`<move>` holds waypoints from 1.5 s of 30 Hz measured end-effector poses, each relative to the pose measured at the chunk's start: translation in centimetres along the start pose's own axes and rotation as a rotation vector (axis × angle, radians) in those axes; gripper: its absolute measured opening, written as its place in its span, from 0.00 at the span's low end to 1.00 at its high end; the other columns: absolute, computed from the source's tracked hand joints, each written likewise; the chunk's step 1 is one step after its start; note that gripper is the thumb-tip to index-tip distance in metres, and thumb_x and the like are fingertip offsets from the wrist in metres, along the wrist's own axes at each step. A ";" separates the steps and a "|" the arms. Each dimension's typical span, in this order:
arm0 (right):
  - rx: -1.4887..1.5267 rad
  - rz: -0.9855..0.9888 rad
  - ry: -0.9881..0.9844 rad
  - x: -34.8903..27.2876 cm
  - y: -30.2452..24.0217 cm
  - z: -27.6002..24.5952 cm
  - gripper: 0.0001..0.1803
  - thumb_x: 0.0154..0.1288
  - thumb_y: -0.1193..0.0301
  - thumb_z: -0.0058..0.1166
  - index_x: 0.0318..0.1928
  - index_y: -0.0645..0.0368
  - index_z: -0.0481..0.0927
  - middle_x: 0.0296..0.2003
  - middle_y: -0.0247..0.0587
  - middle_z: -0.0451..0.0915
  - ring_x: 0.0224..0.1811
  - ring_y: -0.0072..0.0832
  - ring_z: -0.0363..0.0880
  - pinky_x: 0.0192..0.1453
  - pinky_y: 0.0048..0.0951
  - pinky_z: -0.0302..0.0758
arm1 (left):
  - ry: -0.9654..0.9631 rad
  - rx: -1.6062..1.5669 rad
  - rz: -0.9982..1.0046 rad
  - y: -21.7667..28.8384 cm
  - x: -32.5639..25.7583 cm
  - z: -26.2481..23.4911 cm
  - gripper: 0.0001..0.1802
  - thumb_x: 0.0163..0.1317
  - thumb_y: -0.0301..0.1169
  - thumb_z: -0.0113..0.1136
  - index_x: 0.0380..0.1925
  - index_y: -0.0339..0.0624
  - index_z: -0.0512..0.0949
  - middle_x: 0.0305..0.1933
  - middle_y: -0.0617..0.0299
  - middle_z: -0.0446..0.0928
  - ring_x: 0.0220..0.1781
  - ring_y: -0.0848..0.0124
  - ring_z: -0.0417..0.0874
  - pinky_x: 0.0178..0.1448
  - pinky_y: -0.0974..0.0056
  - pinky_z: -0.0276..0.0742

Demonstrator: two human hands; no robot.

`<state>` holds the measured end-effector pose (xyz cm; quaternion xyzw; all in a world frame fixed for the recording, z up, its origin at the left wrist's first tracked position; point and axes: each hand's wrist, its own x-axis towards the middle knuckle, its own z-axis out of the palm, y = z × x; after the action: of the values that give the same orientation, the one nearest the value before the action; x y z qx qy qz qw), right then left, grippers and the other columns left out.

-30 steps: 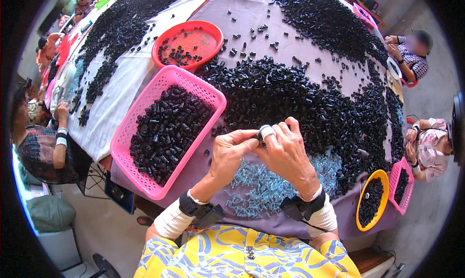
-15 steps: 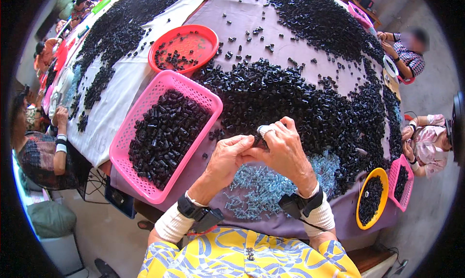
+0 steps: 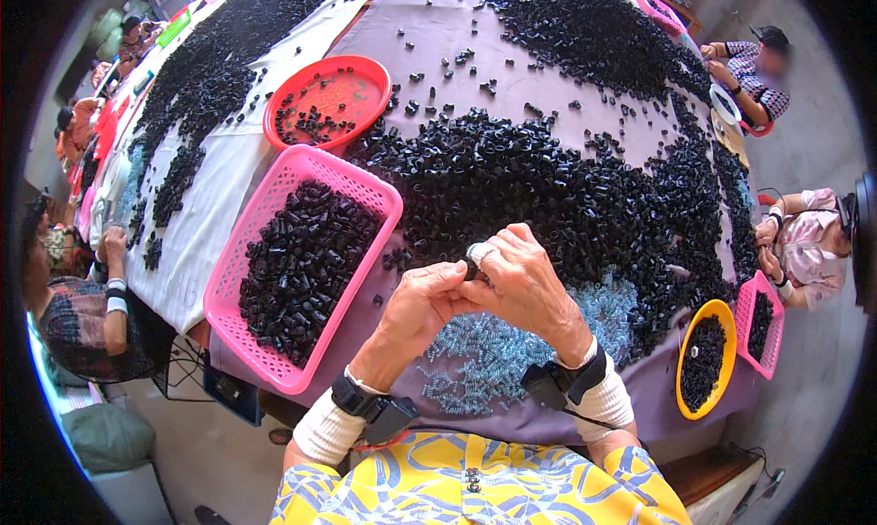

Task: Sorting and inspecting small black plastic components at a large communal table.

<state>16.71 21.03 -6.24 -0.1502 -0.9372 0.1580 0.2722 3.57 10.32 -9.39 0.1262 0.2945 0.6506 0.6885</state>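
We hold a small black cap (image 3: 472,255) pinched between the fingertips of both hands, just above the near edge of the table (image 3: 438,31). Our left hand (image 3: 418,307) curls up from below, thumb and fingers closed on the piece; our right hand (image 3: 523,283) folds over it from the other side, its fingers shut around the same part, so most of it is hidden. Directly under the hands lies a pale blue heap of springs (image 3: 493,351), and beyond them the big black pile of caps (image 3: 548,187). To our left the pink basket (image 3: 306,265) is well filled with black pieces, which we judge to be the finished share; the pile left on the cloth is far larger, so most of the work seems still ahead. A red round tray (image 3: 327,100) farther off holds only a few, and a yellow bowl (image 3: 705,356) sits at the right. Compared with a second ago, our hands sit slightly lower and closer together, the grip otherwise unchanged.
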 end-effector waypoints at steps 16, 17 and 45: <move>0.109 0.020 -0.077 0.7 0.6 -1.2 0.21 0.50 0.57 0.65 0.30 0.63 0.76 0.26 0.43 0.78 0.31 0.37 0.78 0.40 0.36 0.70 | 0.182 0.084 0.151 1.3 -0.5 0.5 0.13 0.67 0.34 0.51 0.39 0.35 0.78 0.38 0.55 0.81 0.42 0.65 0.83 0.50 0.58 0.80; 0.094 0.056 0.000 0.5 0.8 -1.3 0.20 0.50 0.58 0.65 0.31 0.63 0.77 0.27 0.44 0.78 0.31 0.38 0.78 0.39 0.36 0.70 | 0.171 0.058 0.186 2.0 -0.7 -0.1 0.14 0.68 0.35 0.52 0.41 0.35 0.78 0.39 0.54 0.81 0.41 0.65 0.84 0.49 0.58 0.81; -0.178 -0.051 -0.298 1.0 2.0 6.2 0.06 0.52 0.75 0.54 0.33 0.52 0.76 0.24 0.38 0.77 0.30 0.36 0.80 0.37 0.36 0.70 | 0.326 0.077 0.195 1.6 -2.9 -2.1 0.12 0.69 0.33 0.51 0.42 0.36 0.77 0.29 0.61 0.80 0.30 0.71 0.82 0.37 0.65 0.81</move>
<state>12.81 21.93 -11.52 -0.1245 -0.9810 0.0881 0.1198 1.10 7.23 -9.46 0.0732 0.4132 0.7144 0.5600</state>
